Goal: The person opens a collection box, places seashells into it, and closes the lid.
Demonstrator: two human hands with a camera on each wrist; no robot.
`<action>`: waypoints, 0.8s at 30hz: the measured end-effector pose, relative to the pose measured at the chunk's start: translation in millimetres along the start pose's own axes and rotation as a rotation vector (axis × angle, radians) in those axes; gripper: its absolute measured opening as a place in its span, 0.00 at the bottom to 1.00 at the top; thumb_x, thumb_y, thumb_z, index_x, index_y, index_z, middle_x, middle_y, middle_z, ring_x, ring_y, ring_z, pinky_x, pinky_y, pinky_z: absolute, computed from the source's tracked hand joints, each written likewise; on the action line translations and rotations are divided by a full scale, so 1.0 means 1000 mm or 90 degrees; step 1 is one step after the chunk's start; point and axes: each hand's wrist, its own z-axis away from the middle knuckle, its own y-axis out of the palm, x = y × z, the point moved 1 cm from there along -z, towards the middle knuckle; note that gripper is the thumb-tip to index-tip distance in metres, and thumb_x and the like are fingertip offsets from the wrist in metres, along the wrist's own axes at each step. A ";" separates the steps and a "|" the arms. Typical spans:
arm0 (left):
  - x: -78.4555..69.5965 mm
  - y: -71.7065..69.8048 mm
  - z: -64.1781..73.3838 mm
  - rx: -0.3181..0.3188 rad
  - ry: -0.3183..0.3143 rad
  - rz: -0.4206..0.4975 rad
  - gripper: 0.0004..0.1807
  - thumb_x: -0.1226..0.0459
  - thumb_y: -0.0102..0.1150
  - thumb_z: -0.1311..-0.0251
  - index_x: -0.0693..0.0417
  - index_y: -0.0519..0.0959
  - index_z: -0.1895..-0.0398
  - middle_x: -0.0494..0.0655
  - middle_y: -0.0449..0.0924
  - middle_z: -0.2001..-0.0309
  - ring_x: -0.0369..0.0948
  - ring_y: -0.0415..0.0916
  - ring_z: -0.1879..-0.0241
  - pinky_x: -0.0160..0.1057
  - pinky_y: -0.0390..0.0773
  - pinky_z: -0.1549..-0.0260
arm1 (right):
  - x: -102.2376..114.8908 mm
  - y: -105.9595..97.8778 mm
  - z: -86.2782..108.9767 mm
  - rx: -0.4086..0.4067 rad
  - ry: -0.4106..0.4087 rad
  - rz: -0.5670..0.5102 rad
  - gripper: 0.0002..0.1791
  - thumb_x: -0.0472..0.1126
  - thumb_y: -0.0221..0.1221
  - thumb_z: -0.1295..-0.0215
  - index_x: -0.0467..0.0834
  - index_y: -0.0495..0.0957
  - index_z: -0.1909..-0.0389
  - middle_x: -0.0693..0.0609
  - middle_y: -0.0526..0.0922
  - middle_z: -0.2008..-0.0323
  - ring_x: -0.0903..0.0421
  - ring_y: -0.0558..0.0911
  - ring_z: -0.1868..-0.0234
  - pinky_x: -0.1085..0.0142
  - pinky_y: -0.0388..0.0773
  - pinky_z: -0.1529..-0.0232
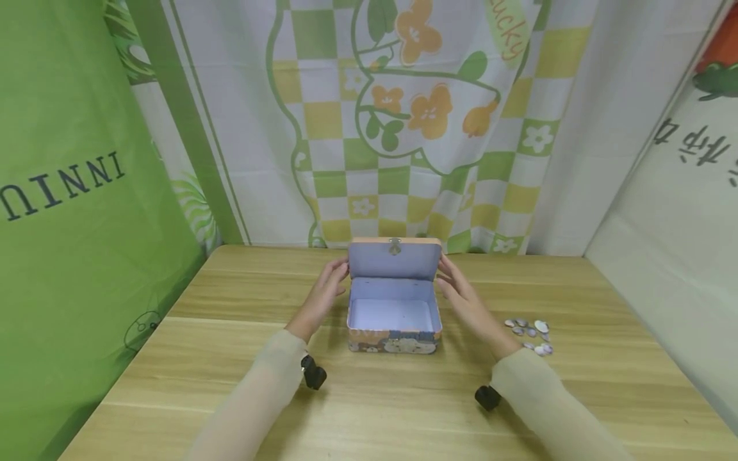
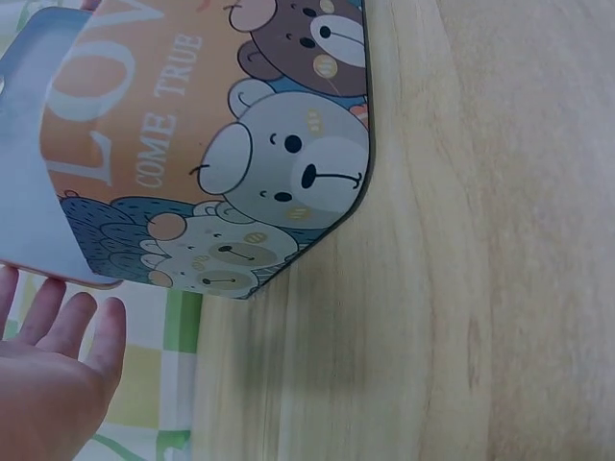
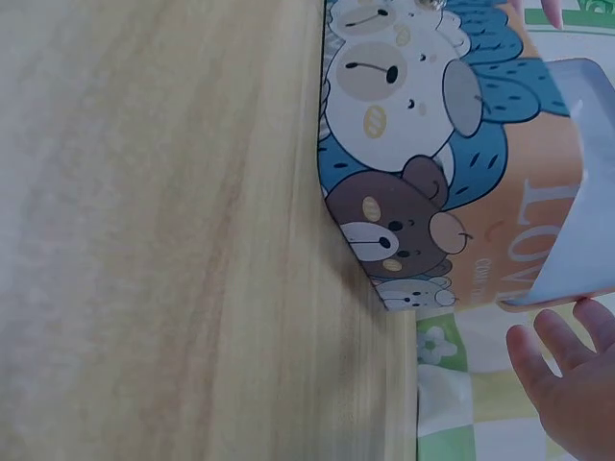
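Note:
A tin box point(image 1: 394, 346) printed with cartoon bears stands on the table with its hinged lid point(image 1: 371, 261) raised. Inside, its pale lavender-blue floor is bare, and a metal clasp point(image 1: 394, 248) sits at the lid's top edge. My left hand point(image 1: 320, 296) is at the lid's left side, its fingers extended; in the left wrist view the fingertips point(image 2: 113, 312) meet or nearly meet the lid's edge. On the opposite side my right hand point(image 1: 468, 308) has its fingers against or close to the lid's right edge. Neither hand's thumb shows clearly.
Several small seashells point(image 1: 541, 326) lie on the wooden table point(image 1: 392, 410), right of the box and beside my right forearm. Behind the table's far edge hangs a patterned curtain point(image 1: 328, 121). Green fabric point(image 1: 63, 269) hangs at the left, and a pale sheet point(image 1: 669, 256) borders the right.

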 end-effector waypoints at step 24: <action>0.021 0.006 -0.024 0.027 -0.007 0.001 0.31 0.48 0.26 0.19 0.48 0.52 0.20 0.49 0.52 0.22 0.50 0.53 0.25 0.56 0.56 0.29 | -0.026 0.012 -0.027 0.014 0.009 -0.084 0.33 0.41 0.39 0.17 0.40 0.36 0.20 0.38 0.40 0.21 0.35 0.50 0.24 0.41 0.54 0.28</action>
